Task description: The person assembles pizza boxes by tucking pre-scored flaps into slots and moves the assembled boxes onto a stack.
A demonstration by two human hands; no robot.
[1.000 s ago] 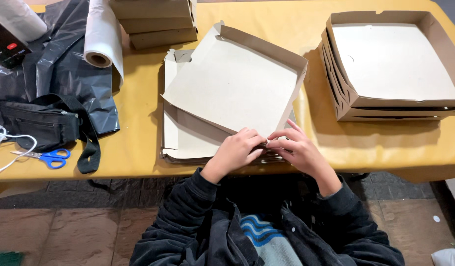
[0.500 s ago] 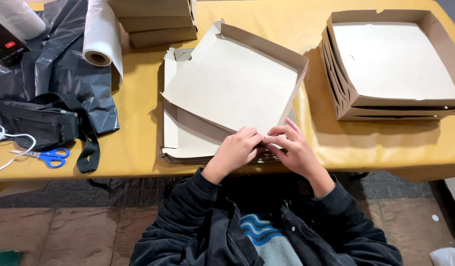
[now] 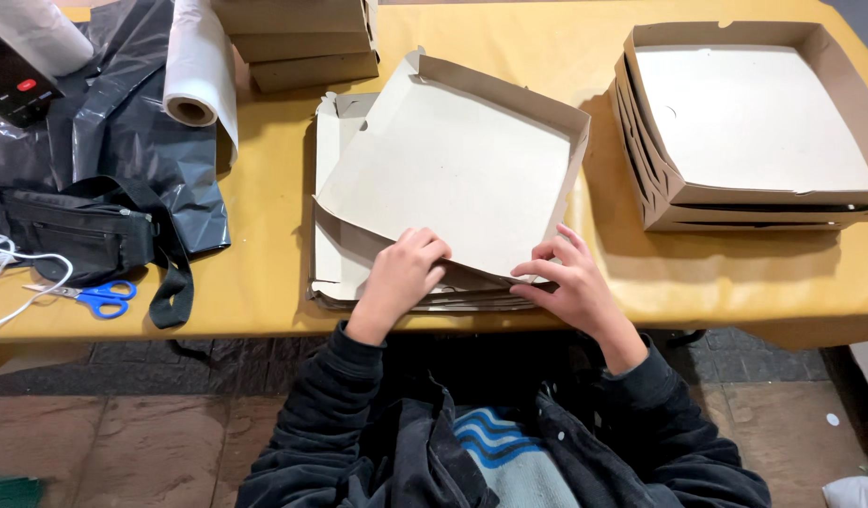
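A half-folded cardboard box [image 3: 462, 169] lies tilted on a pile of flat box blanks [image 3: 345, 273] at the middle of the yellow table [image 3: 265, 235]. Its far and right walls stand up; the near edge is still flat. My left hand [image 3: 401, 273] grips the near edge of the box, fingers curled over the flap. My right hand [image 3: 561, 277] pinches the same near edge close to its right corner. Both hands sit near the table's front edge.
A stack of folded open boxes [image 3: 744, 122] stands at the right. More closed boxes [image 3: 302, 38] are at the back. At the left lie a black plastic sheet [image 3: 124, 141], a white roll [image 3: 199, 66], a black pouch [image 3: 77, 235], blue scissors [image 3: 95, 296] and a white cable [image 3: 11, 273].
My hands have moved slightly apart along the near edge of the box; the left hand now sits further left on the flap.
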